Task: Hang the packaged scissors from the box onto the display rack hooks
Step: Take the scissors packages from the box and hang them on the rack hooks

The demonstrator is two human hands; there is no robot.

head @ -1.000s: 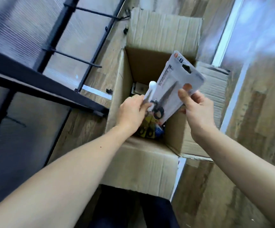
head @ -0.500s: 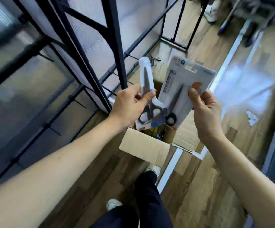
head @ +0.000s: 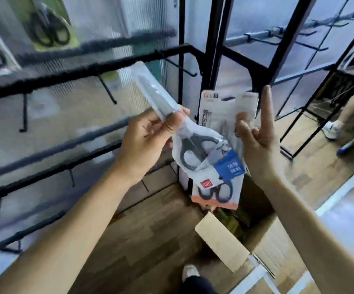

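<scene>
My left hand [head: 148, 136] grips a clear-wrapped pair of grey-handled scissors [head: 193, 145] by the blade end, its tip pointing up and left toward the rack. My right hand [head: 258, 143] pinches a white card pack of scissors [head: 220, 111] between thumb and fingers, index finger pointing straight up. The card's black handles [head: 216, 193] show at its lower end. The black display rack [head: 87, 66] with empty hooks [head: 107, 89] spans the left. The open cardboard box [head: 222, 240] sits on the floor below my hands.
Two packs of scissors [head: 49, 28] hang blurred at the top left of the rack. A second black rack frame [head: 294, 52] stands behind on the right. Another person's leg and shoe [head: 333, 128] are at the far right. My own shoe [head: 190, 272] is near the box.
Both hands have risen from the box with a pack each, and the view has swung up from the floor to the rack. My right index finger now sticks up.
</scene>
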